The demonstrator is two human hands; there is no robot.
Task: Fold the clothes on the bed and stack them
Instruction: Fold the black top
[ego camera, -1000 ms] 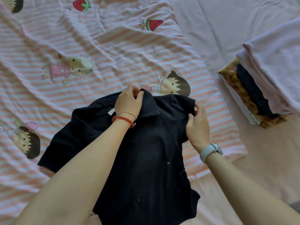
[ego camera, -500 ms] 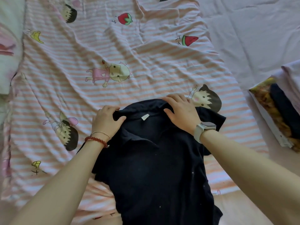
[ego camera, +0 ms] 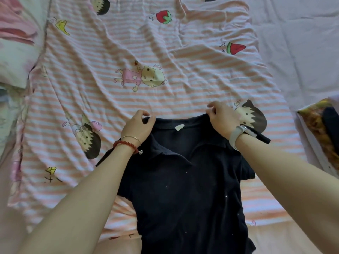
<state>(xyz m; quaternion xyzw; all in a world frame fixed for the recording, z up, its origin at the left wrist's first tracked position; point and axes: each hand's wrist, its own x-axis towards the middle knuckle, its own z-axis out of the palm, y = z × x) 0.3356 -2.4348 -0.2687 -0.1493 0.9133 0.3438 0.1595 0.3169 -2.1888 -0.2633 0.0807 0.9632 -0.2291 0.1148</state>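
Note:
A black polo shirt [ego camera: 185, 195] lies on the bed with its collar towards the far side and a white label showing inside the neck. My left hand [ego camera: 136, 126], with a red bead bracelet at the wrist, pinches the shirt's left shoulder. At the right shoulder my right hand [ego camera: 222, 120], with a pale watch on its wrist, grips the fabric the same way. Both sleeves are tucked in at the sides. A stack of folded clothes [ego camera: 320, 129] shows at the right edge, partly cut off.
The shirt rests on a pink and white striped sheet [ego camera: 128, 52] printed with cartoon children and fruit. Plain lilac bedding [ego camera: 300, 39] covers the far right. A pillow [ego camera: 14, 52] lies at the far left.
Both hands shifted from the collar area outwards to the two shoulders and closed on the fabric. The view swung left, so the folded stack slid to the right edge.

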